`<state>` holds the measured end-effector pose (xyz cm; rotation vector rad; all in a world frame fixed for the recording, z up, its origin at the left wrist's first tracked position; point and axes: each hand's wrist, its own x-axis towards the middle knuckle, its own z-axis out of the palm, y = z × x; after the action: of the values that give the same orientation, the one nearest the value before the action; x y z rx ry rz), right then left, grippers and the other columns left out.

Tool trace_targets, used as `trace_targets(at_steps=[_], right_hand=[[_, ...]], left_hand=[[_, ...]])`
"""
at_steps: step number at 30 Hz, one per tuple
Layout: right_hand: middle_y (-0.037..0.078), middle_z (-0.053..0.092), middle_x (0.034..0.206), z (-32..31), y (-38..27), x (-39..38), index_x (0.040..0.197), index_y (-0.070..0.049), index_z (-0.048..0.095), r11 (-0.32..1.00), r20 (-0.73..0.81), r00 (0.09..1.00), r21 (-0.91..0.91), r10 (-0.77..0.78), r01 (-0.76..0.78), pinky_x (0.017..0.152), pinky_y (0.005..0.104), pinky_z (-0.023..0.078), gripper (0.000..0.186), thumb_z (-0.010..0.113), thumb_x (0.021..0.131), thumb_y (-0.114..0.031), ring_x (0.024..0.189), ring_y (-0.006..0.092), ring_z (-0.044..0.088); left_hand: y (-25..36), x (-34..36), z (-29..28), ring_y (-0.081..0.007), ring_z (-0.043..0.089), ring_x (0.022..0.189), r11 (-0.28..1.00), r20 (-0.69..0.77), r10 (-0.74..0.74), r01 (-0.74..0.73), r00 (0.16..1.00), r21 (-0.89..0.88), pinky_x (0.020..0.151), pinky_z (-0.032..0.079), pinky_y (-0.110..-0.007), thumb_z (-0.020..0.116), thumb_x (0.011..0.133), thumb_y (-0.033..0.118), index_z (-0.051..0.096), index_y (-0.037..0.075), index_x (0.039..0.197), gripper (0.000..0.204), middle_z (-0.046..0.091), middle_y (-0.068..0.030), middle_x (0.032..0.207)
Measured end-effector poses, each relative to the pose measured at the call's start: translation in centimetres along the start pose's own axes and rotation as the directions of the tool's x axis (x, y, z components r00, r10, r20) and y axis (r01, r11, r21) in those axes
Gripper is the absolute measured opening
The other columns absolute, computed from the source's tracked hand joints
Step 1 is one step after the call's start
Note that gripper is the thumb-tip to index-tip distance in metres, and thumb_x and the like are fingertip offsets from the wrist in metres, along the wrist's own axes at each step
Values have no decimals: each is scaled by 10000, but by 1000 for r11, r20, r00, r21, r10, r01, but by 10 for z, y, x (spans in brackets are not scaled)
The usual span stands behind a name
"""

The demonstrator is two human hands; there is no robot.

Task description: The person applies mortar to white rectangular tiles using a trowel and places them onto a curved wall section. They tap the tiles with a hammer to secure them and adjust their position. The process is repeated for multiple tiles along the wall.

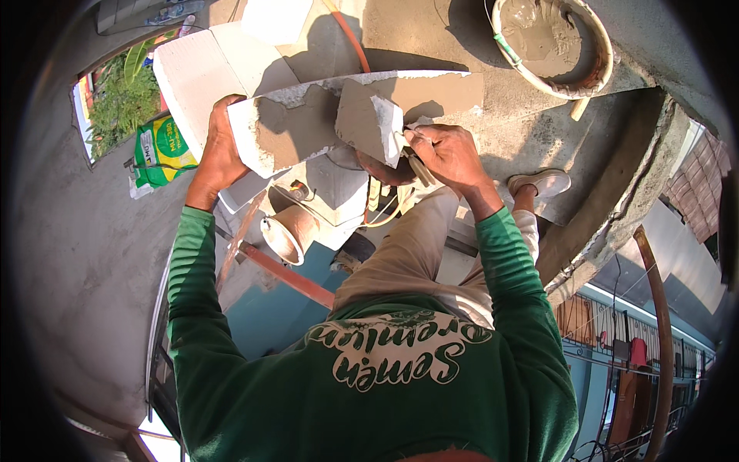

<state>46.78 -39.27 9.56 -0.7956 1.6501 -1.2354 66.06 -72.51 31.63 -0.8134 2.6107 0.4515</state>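
Observation:
A long pale masonry block (296, 127) lies across the front of me, wet grey mortar spread over its upturned face. My left hand (219, 150) is closed around the block's left end, thumb at the near edge. In my right hand (448, 158), the fingers are closed on a trowel (369, 119). Its mortar-coated blade is over the middle of the block, with one side shining white in the sun. The grip is mostly hidden by my fingers. Bare pale material shows along the block's left end and far edge.
A large bucket (604, 65) of wet mortar stands at far right. Pale blocks (202, 73) and a green-yellow bag (164, 150) are at left. An orange hose (350, 35) runs beyond the block. Below are a small bucket (291, 233) and a pole (285, 273). A concrete ledge (616, 223) curves at right.

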Motion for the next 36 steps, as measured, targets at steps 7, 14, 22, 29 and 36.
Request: trace_targets(at_steps=[7,14,22,29,36], right_hand=[[114,801,908,-1,-12,13,906,-98,804,899,-9,921,-222,-389,378,747,452,579,391,623,1071,-403,840,367,742],[35,603,655,18,6,-41,803,-37,678,906,15,970,354,241,-231,615,358,484,464,644,1139,-355,627,155,580],[165,691,747,-23,-19,-36,1057,-25,815,862,250,884,234,394,-450,775,416,551,534,615,1067,-519,751,263,672],[232,701,791,-56,-86,-51,1034,-59,820,955,180,957,151,227,-255,760,464,554,510,598,1095,-514,750,406,653],[200,630,703,-60,-63,-74,959,-23,782,906,0,988,398,155,-143,654,416,516,462,638,1107,-436,614,294,557]], left_hand=[[16,6,-6,-401,523,1431,993,-4,72,-71,997,99,1247,412,-438,1017,657,195,387,31,1585,1134,514,-206,1483],[43,4,-7,-453,481,1454,997,-14,58,-57,998,58,1245,412,-502,1011,612,154,408,41,1580,1146,519,-227,1509],[78,18,-11,-463,479,1429,978,-42,159,-152,986,143,1222,438,-509,950,622,122,453,47,1578,1081,508,-217,1540],[110,32,-17,-439,501,1439,977,-12,136,-132,991,166,1158,524,-502,972,596,111,428,64,1583,1128,536,-185,1518],[138,55,-4,-462,491,1417,955,-43,233,-221,971,198,1174,499,-532,993,615,130,385,63,1617,1174,520,-207,1506]])
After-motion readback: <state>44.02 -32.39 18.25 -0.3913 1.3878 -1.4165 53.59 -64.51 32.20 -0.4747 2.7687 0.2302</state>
